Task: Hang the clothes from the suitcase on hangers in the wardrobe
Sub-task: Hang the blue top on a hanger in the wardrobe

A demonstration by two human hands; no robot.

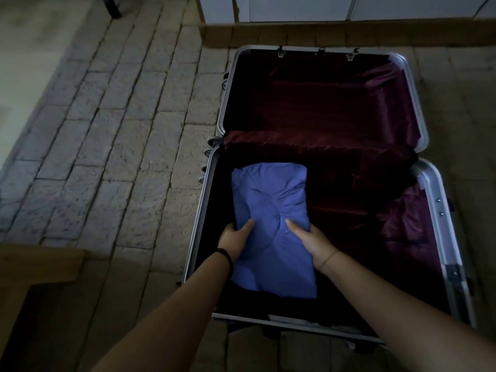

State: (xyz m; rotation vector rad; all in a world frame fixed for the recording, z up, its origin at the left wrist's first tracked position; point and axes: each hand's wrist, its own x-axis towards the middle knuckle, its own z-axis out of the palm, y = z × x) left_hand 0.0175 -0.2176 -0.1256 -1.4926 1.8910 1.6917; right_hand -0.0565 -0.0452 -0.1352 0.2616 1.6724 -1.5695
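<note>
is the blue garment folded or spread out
Folded. The blue garment lies as a compact creased bundle in the suitcase, left hand and right hand gripping its sides.

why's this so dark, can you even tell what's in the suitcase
Head view: dim overall, the red lining of the suitcase goes almost black in the corners; only the blue garment stands out, gripped by the left hand and the right hand. Head view also: the wide-angle lens bends the floor tiles and the case's rim, edges look soft, no glare.
</note>
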